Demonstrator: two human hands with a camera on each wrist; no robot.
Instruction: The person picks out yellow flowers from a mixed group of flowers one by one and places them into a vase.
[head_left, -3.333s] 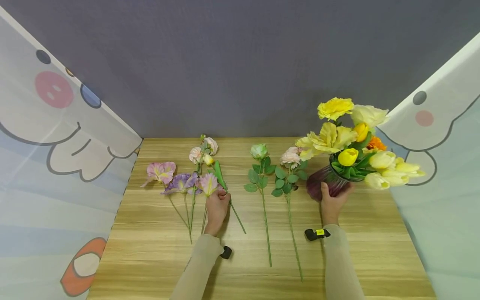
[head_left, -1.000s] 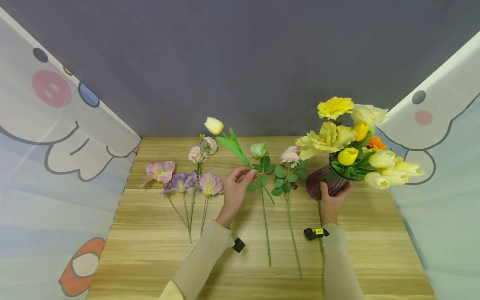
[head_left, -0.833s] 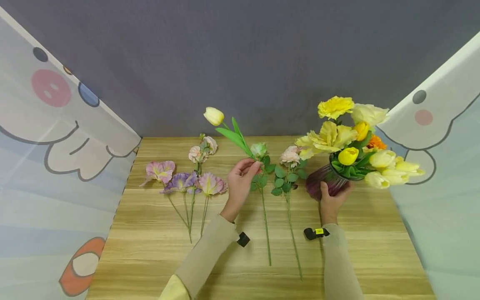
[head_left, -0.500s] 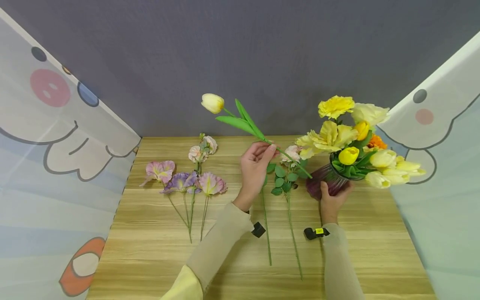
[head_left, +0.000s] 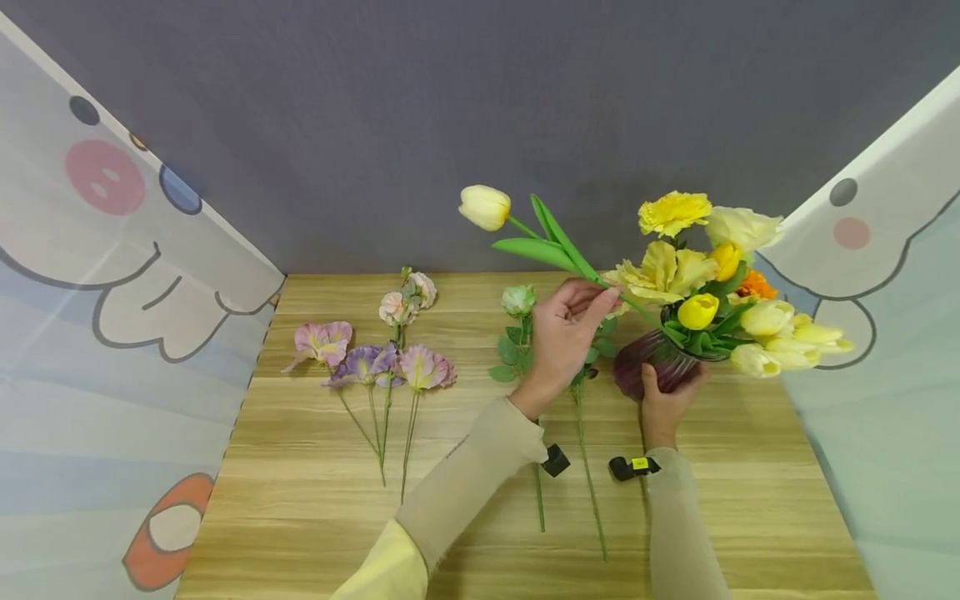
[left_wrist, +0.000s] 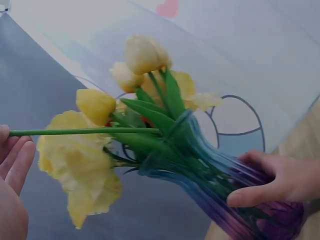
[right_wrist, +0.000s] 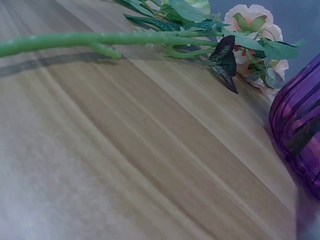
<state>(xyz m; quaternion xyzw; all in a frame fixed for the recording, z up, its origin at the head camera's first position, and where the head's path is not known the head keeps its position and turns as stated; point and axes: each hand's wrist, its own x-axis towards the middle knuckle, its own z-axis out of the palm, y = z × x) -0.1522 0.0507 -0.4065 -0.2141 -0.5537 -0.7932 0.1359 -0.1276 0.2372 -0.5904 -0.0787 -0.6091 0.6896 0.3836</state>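
My left hand (head_left: 564,337) pinches the green stem of a cream tulip (head_left: 484,208), bloom up and to the left. The stem slants down to the right to the mouth of the ribbed glass vase (head_left: 633,367). In the left wrist view the stem (left_wrist: 75,132) crosses in front of the bouquet, its tip near the rim; whether it is inside I cannot tell. My right hand (head_left: 669,408) grips the vase low on its purple body, and the vase leans to the right. Yellow tulips (head_left: 698,312), cream tulips and ruffled yellow blooms (head_left: 675,213) fill it.
On the wooden table (head_left: 300,517) lie a green rose (head_left: 517,300) and a pink rose (right_wrist: 252,22), partly behind my left arm. Further left are purple and pink ruffled flowers (head_left: 365,364) and a pale pink spray (head_left: 396,308). A grey wall (head_left: 450,133) stands behind.
My left hand took the tulip off the table, raised it and carried it right to the vase, turning the stem end toward the mouth. My right hand and the vase have stayed put.
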